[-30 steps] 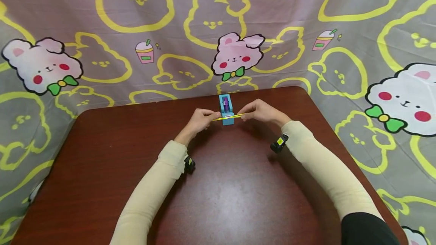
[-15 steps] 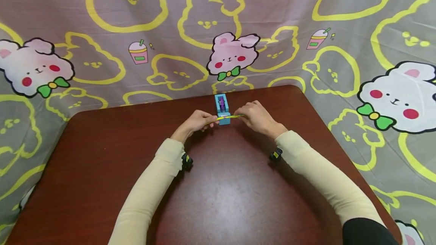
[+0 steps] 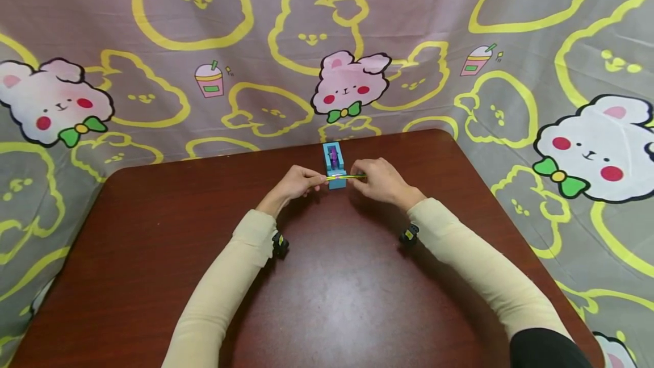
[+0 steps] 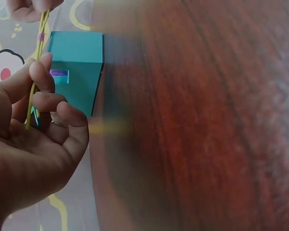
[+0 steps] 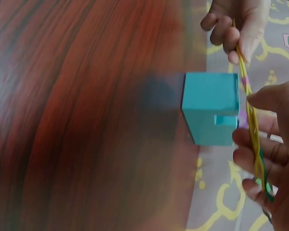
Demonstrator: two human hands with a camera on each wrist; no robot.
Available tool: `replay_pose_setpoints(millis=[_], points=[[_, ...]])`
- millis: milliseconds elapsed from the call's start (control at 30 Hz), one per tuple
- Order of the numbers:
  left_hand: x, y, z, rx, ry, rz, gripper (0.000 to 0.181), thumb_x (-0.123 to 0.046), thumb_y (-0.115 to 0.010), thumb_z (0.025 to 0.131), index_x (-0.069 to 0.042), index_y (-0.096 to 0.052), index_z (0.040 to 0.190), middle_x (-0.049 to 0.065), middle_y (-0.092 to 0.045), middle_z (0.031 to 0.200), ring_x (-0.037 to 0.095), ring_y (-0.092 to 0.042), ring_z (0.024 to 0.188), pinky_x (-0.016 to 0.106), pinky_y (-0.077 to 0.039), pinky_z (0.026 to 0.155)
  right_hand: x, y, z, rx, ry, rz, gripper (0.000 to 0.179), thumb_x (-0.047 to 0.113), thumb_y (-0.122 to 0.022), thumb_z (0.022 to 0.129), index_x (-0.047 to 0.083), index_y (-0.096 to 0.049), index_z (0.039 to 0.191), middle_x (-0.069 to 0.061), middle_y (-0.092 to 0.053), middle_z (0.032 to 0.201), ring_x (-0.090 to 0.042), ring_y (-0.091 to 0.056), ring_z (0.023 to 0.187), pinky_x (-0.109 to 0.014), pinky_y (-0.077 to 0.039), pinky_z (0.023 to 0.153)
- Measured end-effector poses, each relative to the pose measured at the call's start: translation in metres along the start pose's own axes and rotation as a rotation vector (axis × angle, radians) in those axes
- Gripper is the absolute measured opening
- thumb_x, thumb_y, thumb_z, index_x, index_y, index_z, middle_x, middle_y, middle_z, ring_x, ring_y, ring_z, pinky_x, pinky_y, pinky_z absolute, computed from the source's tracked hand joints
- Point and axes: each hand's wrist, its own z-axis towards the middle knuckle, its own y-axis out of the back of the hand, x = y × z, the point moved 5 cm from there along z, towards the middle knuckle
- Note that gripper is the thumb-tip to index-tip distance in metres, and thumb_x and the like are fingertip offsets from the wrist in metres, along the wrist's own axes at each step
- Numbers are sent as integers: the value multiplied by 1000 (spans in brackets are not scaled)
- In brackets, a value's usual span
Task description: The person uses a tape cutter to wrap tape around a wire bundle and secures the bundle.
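A thin bundle of yellow wires (image 3: 338, 176), with some green at its ends, runs between my two hands just above the near end of a blue tape dispenser (image 3: 337, 184). A small pink band (image 5: 245, 80) sits around the bundle near its middle. My left hand (image 3: 295, 181) pinches one end between thumb and fingers. On the other side, my right hand (image 3: 382, 182) holds the bundle between thumb and curled fingers, with loose ends along its palm in the right wrist view. Inside the dispenser is a purple roll (image 3: 334, 158).
The dispenser stands near the far edge of a dark red-brown table (image 3: 179, 254). Behind it hangs a grey curtain (image 3: 245, 61) with rabbit drawings and yellow outlines, which also covers both sides. Black wrist cameras (image 3: 280, 244) are strapped under the forearms.
My right hand has come lower and a little inward, and its fingers have shifted along the bundle. My left hand stays nearly still. The head view has swung slightly.
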Motion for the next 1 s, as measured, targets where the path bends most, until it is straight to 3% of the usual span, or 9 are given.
replay_pose_setpoints(millis=[133,267,533,1000], points=[[1,-1,0,-30,-33,7,25,-21,-71,96,2,-78,103,3,-65,66,13,-46,55,26,-38,50,5,-4,4,20,-92,-18,27,39,-73,93,12,-73,92,3,-70,82,-13,-58,67,-37,-47,71],[0,-4,0,-40,-58,17,24,-19,-71,96,3,-78,102,8,-66,68,13,-45,54,24,-37,49,7,-9,6,47,-172,-22,30,41,-72,93,12,-76,93,3,-72,81,-15,-60,71,-43,-42,79],[3,-7,1,-50,-76,10,22,-17,-72,95,3,-78,101,6,-66,66,13,-46,54,21,-36,46,3,-17,7,94,-291,130,31,39,-70,95,9,-77,97,2,-68,78,-16,-52,65,-33,-42,59],[6,-10,-3,-69,-91,9,21,-15,-72,95,4,-78,100,-2,-62,62,14,-46,54,21,-36,47,-6,-28,9,90,-344,300,27,33,-74,93,7,-78,87,2,-65,72,-14,-51,63,-31,-41,58]])
